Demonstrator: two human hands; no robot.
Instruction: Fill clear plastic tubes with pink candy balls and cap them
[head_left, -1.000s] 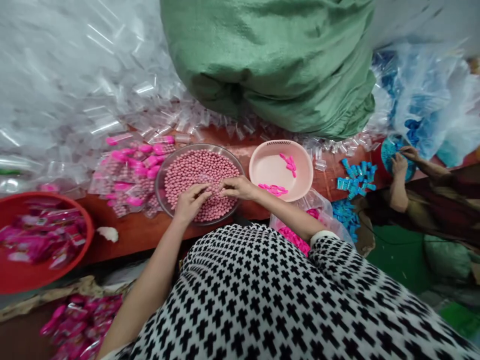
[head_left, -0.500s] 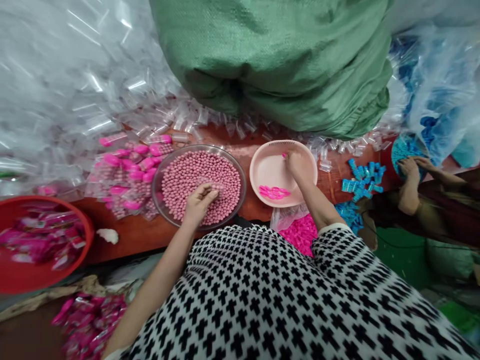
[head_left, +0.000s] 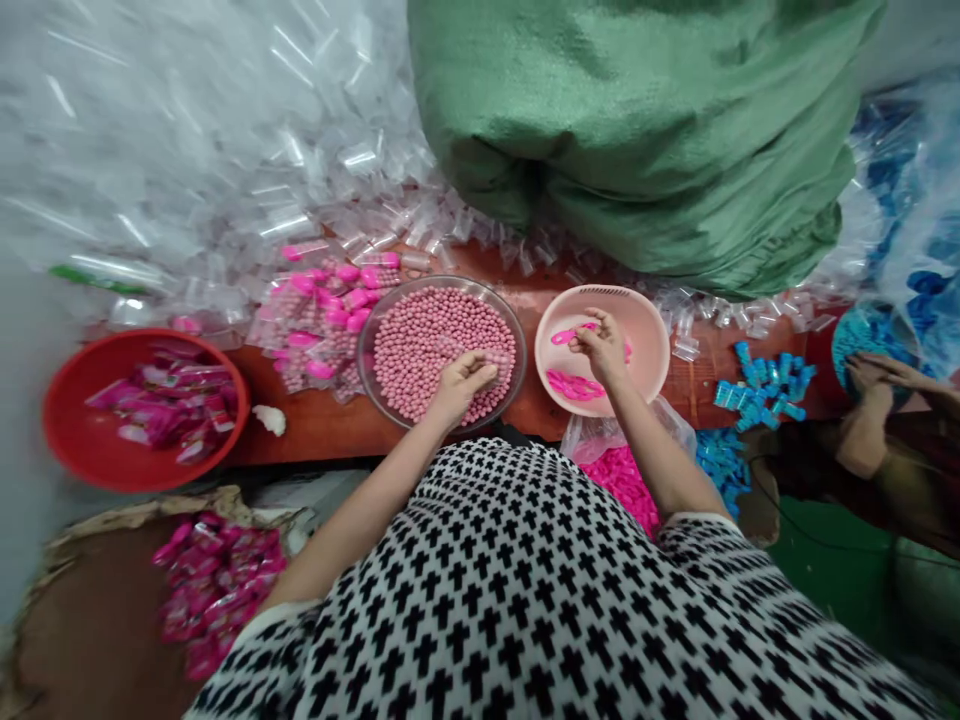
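Note:
My left hand point(head_left: 459, 382) rests in a clear bowl point(head_left: 382, 318) full of small pink beads point(head_left: 427, 340), its fingers curled around a small clear tube. My right hand point(head_left: 598, 345) hovers over a pale pink basket point(head_left: 651, 330) and pinches a bright pink cap point(head_left: 564, 336). More pink caps point(head_left: 574, 385) lie in the basket. Left of the bowl lies a heap of filled tubes with pink caps point(head_left: 319, 320). A bag of pink caps point(head_left: 622, 478) sits by my right forearm.
A red tub point(head_left: 90, 440) of pink packets stands at the left, with more pink packets point(head_left: 214, 580) below it. A big green sack point(head_left: 645, 130) and piles of clear tubes point(head_left: 225, 180) fill the back. Another person's hands point(head_left: 874, 378) work at the right near blue caps point(head_left: 761, 378).
My right hand left the bead bowl, reached into the pink basket and came up pinching a pink cap. My left hand stayed in the beads. The view shifted to the left.

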